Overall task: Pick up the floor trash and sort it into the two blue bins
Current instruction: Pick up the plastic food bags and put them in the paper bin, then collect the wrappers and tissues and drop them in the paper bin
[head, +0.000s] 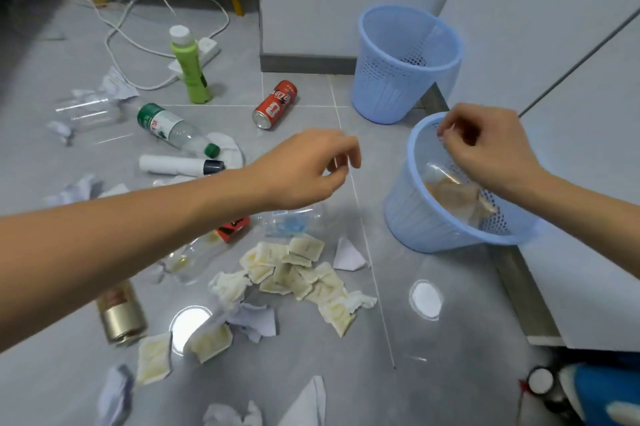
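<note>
Blue perforated bins (round, plastic)

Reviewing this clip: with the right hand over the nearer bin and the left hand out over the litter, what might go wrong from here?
1. The right hand hangs over the nearer bin's rim; a release there might miss.
2. Bottles, the red can and paper packets lie mixed, so items may land in the wrong bin.
3. The white cable near the green bottle could snag.

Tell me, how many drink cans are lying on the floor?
2: a red can near the far bin, a gold can under the left forearm. Others may be hidden.
</note>
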